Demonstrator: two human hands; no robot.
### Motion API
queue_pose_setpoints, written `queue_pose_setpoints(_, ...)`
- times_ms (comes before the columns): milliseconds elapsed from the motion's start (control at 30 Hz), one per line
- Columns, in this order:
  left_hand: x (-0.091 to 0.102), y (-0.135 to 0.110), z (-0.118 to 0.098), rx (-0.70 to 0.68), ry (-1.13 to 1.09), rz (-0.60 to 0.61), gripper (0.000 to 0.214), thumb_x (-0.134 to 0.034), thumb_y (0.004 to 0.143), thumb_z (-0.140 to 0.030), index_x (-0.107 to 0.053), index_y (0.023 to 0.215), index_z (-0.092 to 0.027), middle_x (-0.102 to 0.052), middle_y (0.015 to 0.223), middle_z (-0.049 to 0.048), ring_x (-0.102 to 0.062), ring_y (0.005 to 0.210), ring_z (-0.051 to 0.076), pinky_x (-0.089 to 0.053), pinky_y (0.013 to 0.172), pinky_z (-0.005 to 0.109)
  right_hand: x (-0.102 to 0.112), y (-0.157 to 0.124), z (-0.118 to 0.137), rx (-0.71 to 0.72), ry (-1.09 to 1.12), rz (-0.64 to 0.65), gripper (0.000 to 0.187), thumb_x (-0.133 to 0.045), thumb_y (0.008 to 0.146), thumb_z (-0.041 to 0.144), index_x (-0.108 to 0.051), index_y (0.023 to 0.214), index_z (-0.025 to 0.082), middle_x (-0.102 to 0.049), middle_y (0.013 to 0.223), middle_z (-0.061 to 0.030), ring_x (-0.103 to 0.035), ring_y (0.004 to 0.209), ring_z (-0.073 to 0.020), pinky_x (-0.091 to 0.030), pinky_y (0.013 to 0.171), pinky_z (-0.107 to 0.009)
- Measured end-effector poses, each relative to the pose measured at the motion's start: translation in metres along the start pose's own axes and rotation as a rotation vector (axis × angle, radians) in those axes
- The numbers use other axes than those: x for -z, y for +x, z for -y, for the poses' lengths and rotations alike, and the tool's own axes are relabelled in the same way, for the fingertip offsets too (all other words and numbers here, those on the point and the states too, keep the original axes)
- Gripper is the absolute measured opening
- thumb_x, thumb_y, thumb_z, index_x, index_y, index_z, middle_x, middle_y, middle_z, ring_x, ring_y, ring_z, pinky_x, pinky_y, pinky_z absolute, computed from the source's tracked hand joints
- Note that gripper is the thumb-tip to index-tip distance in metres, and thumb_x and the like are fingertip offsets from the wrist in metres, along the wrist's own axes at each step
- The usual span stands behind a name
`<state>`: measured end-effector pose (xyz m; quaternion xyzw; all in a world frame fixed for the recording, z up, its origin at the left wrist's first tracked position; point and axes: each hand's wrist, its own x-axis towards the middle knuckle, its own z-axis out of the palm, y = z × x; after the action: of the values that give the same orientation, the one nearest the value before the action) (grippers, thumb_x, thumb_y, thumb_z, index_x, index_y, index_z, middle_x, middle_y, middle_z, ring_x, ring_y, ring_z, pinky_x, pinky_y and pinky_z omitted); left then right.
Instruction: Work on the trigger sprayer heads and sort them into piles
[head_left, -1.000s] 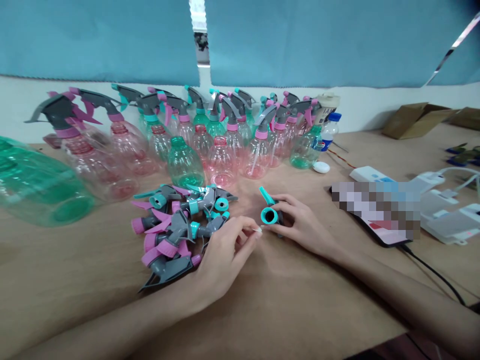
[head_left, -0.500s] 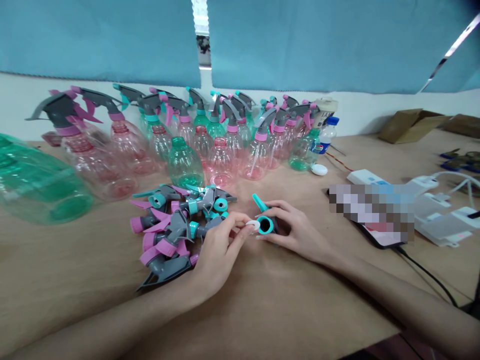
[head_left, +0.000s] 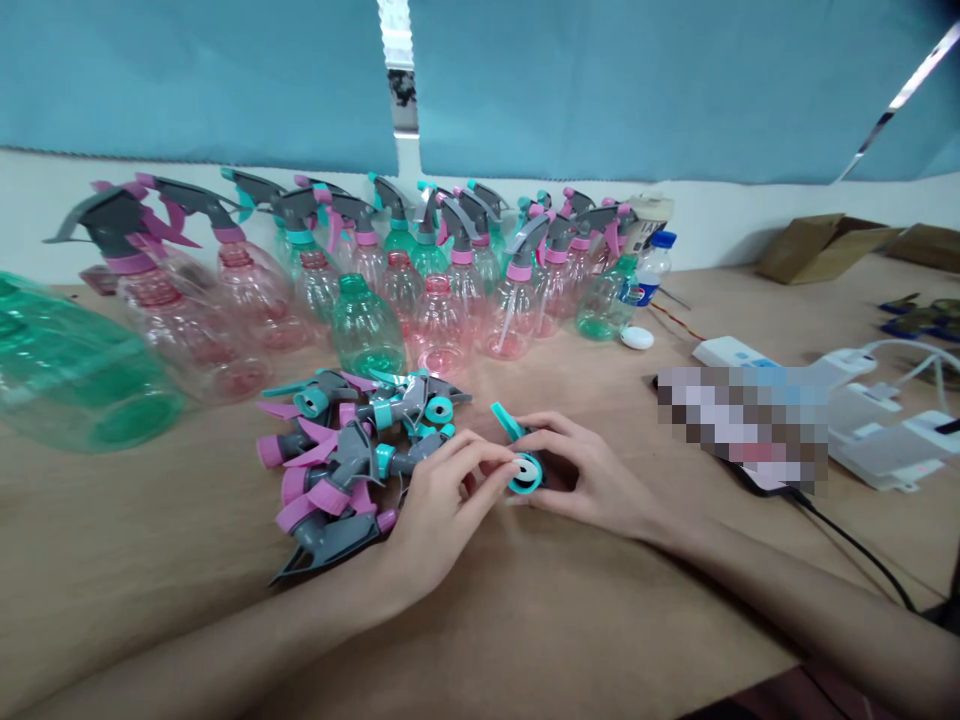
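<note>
Fingers [head_left: 486,456] of the left hand [head_left: 442,510], nearly closed, pinch a white disc [head_left: 531,467] at the mouth of a turquoise-collared spray head [head_left: 527,490], held between the right hand's [head_left: 604,482] parted fingers.

Spray head [head_left: 538,480] partly behind right fingers [head_left: 551,440]

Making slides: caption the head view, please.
Left hand holds white disc at turquoise-collared spray head in right hand.

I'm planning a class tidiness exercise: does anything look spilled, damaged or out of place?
No spill or damage stands out. The spray heads by the left hand look untidy: a jumbled heap, unlike those on bottles behind.
</note>
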<state>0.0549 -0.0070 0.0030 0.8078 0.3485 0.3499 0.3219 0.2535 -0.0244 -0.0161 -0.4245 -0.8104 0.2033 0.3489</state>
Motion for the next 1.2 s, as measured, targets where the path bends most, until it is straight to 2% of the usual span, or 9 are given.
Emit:
queue_pose_setpoints(167, -0.001, -0.002, -0.002, 0.098, -0.080, -0.009, 0.010, -0.058, 0.088, -0.026, -0.054, 0.082, -0.018, -0.057, 0.074, -0.0026, -0.054, 0.063, 0.011, -0.043, 0.055, 0.023, -0.001, -0.001, 0.002, 0.003, 0.019, -0.010, 0.033, -0.072, 0.076, 0.028, -0.062, 0.106, 0.022, -0.054, 0.120, -0.0085, -0.057, 0.109, -0.0205, -0.047, 0.093, -0.035)
queue_pose_setpoints(267, -0.001, -0.003, -0.002, 0.094, -0.068, -0.012, 0.010, -0.058, 0.088, -0.022, -0.051, 0.081, -0.019, -0.054, 0.073, -0.0029, -0.052, 0.061, 0.010, -0.041, 0.052, 0.022, -0.001, -0.001, 0.004, 0.003, 0.028, -0.017, 0.033, -0.073, 0.075, 0.028, -0.062, 0.106, 0.023, -0.055, 0.119, -0.0083, -0.058, 0.108, -0.0206, -0.047, 0.092, -0.035)
queue_pose_setpoints(367, 0.000, -0.004, -0.002, -0.032, 0.008, -0.036, 0.007, -0.056, 0.087, -0.015, -0.052, 0.081, -0.018, -0.054, 0.078, -0.0008, -0.052, 0.067, 0.011, -0.041, 0.054, 0.022, 0.000, 0.000, 0.006, 0.007, 0.041, -0.024, 0.033, -0.073, 0.075, 0.026, -0.061, 0.105, 0.022, -0.055, 0.117, -0.0083, -0.058, 0.106, -0.0206, -0.048, 0.090, -0.035)
queue_pose_setpoints(500, 0.001, -0.006, -0.003, -0.315, 0.127, -0.015, 0.009, -0.055, 0.087, -0.011, -0.057, 0.091, -0.019, -0.059, 0.094, 0.0032, -0.053, 0.088, 0.017, -0.046, 0.077, 0.031, 0.001, -0.001, 0.004, 0.008, 0.050, -0.024, 0.032, -0.070, 0.075, 0.020, -0.061, 0.105, 0.020, -0.055, 0.117, -0.0091, -0.058, 0.106, -0.0209, -0.048, 0.090, -0.035)
queue_pose_setpoints(567, 0.000, -0.007, -0.004, -0.384, 0.190, 0.014, 0.012, -0.057, 0.086, -0.012, -0.057, 0.095, -0.019, -0.061, 0.099, 0.0038, -0.052, 0.094, 0.019, -0.044, 0.083, 0.035, 0.000, -0.001, 0.003, 0.017, 0.053, -0.031, 0.031, -0.069, 0.075, 0.017, -0.062, 0.104, 0.020, -0.055, 0.116, -0.0092, -0.058, 0.106, -0.0208, -0.048, 0.089, -0.035)
queue_pose_setpoints(833, -0.001, -0.009, -0.004, -0.424, 0.362, 0.047, 0.014, -0.056, 0.087, -0.020, -0.056, 0.101, -0.018, -0.065, 0.104, 0.0041, -0.053, 0.094, 0.021, -0.044, 0.081, 0.037, -0.001, -0.002, -0.001, 0.028, 0.039, -0.071, 0.029, -0.071, 0.074, 0.024, -0.064, 0.102, 0.022, -0.058, 0.115, -0.0083, -0.059, 0.106, -0.0226, -0.050, 0.089, -0.038)
queue_pose_setpoints(1200, -0.001, -0.009, -0.006, -0.490, 0.457, -0.006, 0.019, -0.058, 0.085, -0.017, -0.058, 0.104, -0.019, -0.069, 0.106, 0.0031, -0.055, 0.096, 0.021, -0.043, 0.082, 0.036, 0.002, -0.004, -0.005, 0.042, -0.032, -0.094, 0.029, -0.070, 0.077, 0.034, -0.069, 0.103, 0.023, -0.060, 0.114, -0.0090, -0.060, 0.101, -0.0227, -0.051, 0.089, -0.040)
